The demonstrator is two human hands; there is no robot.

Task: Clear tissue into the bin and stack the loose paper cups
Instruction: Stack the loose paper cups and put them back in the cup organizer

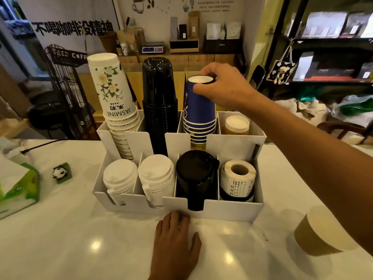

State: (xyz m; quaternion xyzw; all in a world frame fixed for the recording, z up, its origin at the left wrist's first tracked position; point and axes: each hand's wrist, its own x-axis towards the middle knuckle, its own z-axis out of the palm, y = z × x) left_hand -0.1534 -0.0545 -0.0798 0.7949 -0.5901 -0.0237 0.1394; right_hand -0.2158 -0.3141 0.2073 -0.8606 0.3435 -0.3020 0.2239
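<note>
Atop the blue cup stack [199, 122], third rear compartment of the white organizer [228, 211]: an inverted blue paper cup [198, 98], long axis upright, white base uppermost, dark rim ring at the top. Right hand [222, 85] directly above it, fingers [201, 90] curled round the base edge, pinching. Seated nearly level on the stack, perhaps not fully pressed home; hard to tell. Left hand [175, 243] flat on the counter [80, 229], fingers straight, gripping nothing, just before the organizer's front wall. Remaining loose: a brown paper cup [321, 233], inverted on the counter at right, nearer the right hand. Probably next. No loose tissue or bin visible; only a green tissue pack [18, 188] at left.
</note>
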